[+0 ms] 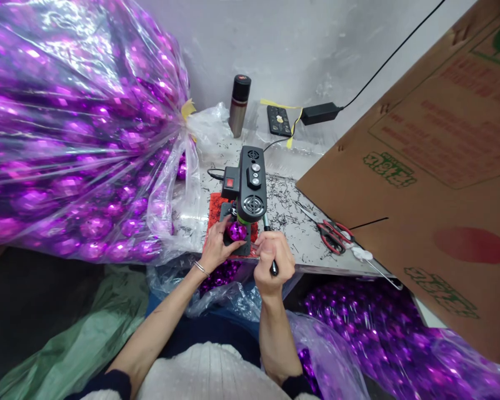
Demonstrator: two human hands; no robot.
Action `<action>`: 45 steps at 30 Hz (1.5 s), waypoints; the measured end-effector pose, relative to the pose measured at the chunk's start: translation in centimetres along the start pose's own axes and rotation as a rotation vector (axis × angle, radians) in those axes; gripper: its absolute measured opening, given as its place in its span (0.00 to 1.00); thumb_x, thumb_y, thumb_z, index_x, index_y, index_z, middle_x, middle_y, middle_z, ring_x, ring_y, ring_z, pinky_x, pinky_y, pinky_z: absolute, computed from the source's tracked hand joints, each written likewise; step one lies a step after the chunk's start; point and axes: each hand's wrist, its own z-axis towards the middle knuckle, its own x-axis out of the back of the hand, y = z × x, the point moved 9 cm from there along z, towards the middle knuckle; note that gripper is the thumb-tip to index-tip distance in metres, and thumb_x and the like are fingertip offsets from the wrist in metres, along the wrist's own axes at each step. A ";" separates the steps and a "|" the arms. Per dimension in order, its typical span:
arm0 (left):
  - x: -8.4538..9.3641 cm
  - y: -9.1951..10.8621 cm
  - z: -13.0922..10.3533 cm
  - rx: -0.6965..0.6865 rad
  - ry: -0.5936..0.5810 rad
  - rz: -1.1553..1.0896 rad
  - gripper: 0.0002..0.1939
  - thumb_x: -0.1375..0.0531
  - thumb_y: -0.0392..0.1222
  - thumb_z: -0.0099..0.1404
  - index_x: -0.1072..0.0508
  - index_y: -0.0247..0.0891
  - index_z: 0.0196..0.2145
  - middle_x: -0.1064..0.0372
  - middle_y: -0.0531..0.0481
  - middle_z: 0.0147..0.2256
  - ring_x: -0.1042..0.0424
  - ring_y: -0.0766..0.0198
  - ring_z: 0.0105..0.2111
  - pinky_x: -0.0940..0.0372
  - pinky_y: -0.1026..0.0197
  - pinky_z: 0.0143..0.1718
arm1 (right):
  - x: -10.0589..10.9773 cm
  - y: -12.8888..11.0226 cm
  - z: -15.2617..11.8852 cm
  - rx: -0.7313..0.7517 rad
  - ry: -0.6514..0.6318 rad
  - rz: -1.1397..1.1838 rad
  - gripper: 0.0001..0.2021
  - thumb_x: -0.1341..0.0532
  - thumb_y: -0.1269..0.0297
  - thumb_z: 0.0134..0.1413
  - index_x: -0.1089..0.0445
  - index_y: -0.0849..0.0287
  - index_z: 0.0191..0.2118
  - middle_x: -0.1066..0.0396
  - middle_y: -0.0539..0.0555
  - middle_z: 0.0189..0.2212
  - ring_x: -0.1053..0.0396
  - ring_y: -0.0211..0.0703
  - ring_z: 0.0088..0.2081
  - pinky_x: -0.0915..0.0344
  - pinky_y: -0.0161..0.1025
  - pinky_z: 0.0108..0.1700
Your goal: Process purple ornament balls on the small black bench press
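Observation:
A shiny purple ball [236, 231] sits under the head of a small black press machine [252, 183], on its dark base plate. My left hand [218, 244] has thumb and fingers curved around the ball, gripping it from the near left side. My right hand [275, 261] is wrapped round the black-ended lever handle [274, 269] on the machine's right side. A red mat [215, 206] lies beneath the machine. Part of the ball is hidden by the machine head above it.
A big clear bag [83, 139] of purple balls fills the left. Red-handled scissors [333, 236] lie near a cardboard box [420, 166] on the right. Behind stand a flask [239, 105], a dark phone [278, 120] and a power adapter [320, 113]. Purple balls [362, 322] lie below the table edge.

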 end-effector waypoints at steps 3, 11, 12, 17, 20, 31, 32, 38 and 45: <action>0.1 0.0 -0.3 -0.025 0.018 -0.027 0.32 0.31 0.55 0.64 0.30 0.41 0.60 0.26 0.38 0.53 0.28 0.45 0.56 0.36 0.41 0.62 | 0.0 0.0 0.0 0.011 0.001 -0.003 0.14 0.47 0.75 0.67 0.36 0.55 0.30 0.33 0.48 0.25 0.31 0.38 0.29 0.35 0.37 0.31; -0.3 0.0 0.0 -0.071 -0.004 0.019 0.31 0.33 0.55 0.66 0.32 0.42 0.62 0.27 0.38 0.56 0.28 0.44 0.58 0.36 0.39 0.63 | 0.1 0.2 -0.3 -0.013 0.010 -0.005 0.14 0.46 0.73 0.67 0.37 0.55 0.28 0.32 0.49 0.25 0.31 0.38 0.28 0.36 0.38 0.31; -0.4 0.0 0.0 -0.072 0.004 0.030 0.31 0.33 0.55 0.66 0.32 0.42 0.62 0.28 0.38 0.57 0.29 0.44 0.60 0.36 0.39 0.64 | 0.1 0.3 -0.3 -0.016 0.011 -0.004 0.14 0.46 0.73 0.67 0.37 0.55 0.28 0.31 0.49 0.25 0.31 0.38 0.28 0.36 0.38 0.31; -0.5 0.2 0.0 -0.086 0.006 0.028 0.31 0.34 0.56 0.67 0.32 0.41 0.62 0.29 0.36 0.58 0.31 0.43 0.62 0.37 0.37 0.65 | 0.1 0.4 -0.6 -0.009 0.020 -0.002 0.14 0.46 0.73 0.67 0.37 0.54 0.28 0.33 0.48 0.25 0.31 0.38 0.28 0.36 0.38 0.31; -0.5 0.2 0.1 -0.081 -0.011 0.011 0.30 0.35 0.56 0.67 0.32 0.41 0.62 0.28 0.36 0.58 0.31 0.43 0.62 0.38 0.37 0.65 | 0.0 0.8 -1.2 -0.010 0.027 -0.005 0.13 0.47 0.73 0.67 0.36 0.54 0.29 0.33 0.48 0.25 0.31 0.38 0.28 0.36 0.38 0.31; -0.4 0.1 0.1 -0.078 -0.006 0.019 0.30 0.34 0.56 0.67 0.31 0.41 0.61 0.28 0.37 0.58 0.30 0.43 0.61 0.37 0.38 0.65 | -1.1 3.0 -4.8 0.059 0.140 -0.026 0.16 0.51 0.65 0.72 0.40 0.53 0.29 0.34 0.47 0.25 0.33 0.37 0.27 0.30 0.42 0.38; -0.4 0.0 0.1 -0.079 -0.007 0.027 0.30 0.34 0.55 0.67 0.32 0.41 0.61 0.28 0.37 0.58 0.30 0.43 0.61 0.37 0.38 0.65 | -1.2 3.1 -4.9 0.054 0.143 -0.031 0.16 0.51 0.65 0.72 0.40 0.53 0.29 0.34 0.47 0.25 0.33 0.37 0.27 0.29 0.43 0.40; -0.5 0.3 -0.1 -0.167 0.020 0.095 0.29 0.35 0.52 0.69 0.34 0.41 0.63 0.27 0.37 0.57 0.28 0.44 0.60 0.34 0.39 0.62 | -1.2 3.2 -5.3 0.056 0.183 -0.016 0.16 0.52 0.66 0.71 0.40 0.53 0.29 0.34 0.46 0.26 0.33 0.37 0.27 0.28 0.45 0.43; -0.5 0.5 -0.4 -0.256 0.078 0.155 0.29 0.37 0.53 0.71 0.35 0.38 0.63 0.27 0.37 0.56 0.27 0.46 0.58 0.31 0.41 0.60 | -1.5 3.7 -5.6 0.062 0.192 0.056 0.17 0.54 0.66 0.73 0.41 0.53 0.29 0.35 0.47 0.27 0.33 0.36 0.27 0.30 0.42 0.39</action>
